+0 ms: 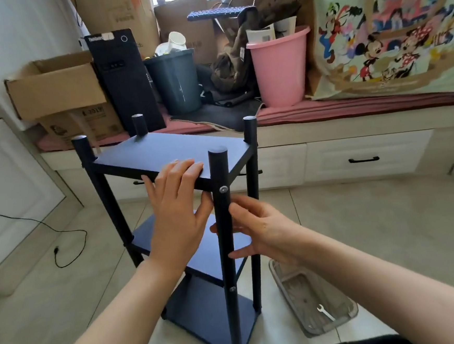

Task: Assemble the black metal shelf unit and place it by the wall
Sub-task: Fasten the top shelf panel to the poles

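Standing upright on the tiled floor, the black metal shelf unit (170, 160) looks fully built, with three boards bolted between four vertical posts, its long axis running floor to ceiling right in front of the person. The left hand (176, 216) lies over the near edge of the top shelf (164, 149), fingers straight and close together on the board, thumb reaching toward the near right post (223, 226). The right hand (260, 231) sits just right of that same post, fingers loosely spread and touching or nearly touching it; whether they actually wrap it I cannot tell. A bolt head (223, 189) shows on the post just above both hands.

What matters for the coming move is that the unit is tall and narrow, and both hands are on its near upper corner, the left one higher. Lifting from there would likely tip it, so a lower grip on a post seems wise. A small wrench (325, 312) lies in a tray (348, 315) on the floor, near right, well apart from the hands.
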Available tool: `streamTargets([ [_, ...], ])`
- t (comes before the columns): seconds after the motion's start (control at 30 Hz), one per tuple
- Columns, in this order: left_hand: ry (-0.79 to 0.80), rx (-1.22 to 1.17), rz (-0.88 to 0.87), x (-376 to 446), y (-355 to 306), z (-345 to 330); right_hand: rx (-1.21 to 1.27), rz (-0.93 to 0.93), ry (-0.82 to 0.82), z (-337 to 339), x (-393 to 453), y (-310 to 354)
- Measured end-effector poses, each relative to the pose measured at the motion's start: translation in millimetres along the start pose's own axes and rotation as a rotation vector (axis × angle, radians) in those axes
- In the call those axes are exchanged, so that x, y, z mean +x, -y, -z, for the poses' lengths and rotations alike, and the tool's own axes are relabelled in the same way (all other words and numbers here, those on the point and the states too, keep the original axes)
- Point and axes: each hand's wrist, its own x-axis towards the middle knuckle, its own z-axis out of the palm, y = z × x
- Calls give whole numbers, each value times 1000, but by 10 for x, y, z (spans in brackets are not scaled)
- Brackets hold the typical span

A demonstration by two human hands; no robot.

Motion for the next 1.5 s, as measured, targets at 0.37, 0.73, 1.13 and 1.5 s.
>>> streamTargets([
  [0.37, -163, 109, -55, 15, 138, -100, -225, 43, -60, -25, 86, 10],
  [0.73, -169, 251, 54, 7, -46, -215, -296, 37, -178, 185, 116, 30],
  [1.13, -35, 309, 6, -138, -46, -186, -271, -48, -206, 415, 74, -45],
  [1.5, -177, -30, -58, -328, -101, -134, -290, -457, -497, 1532, -753, -1059],
])
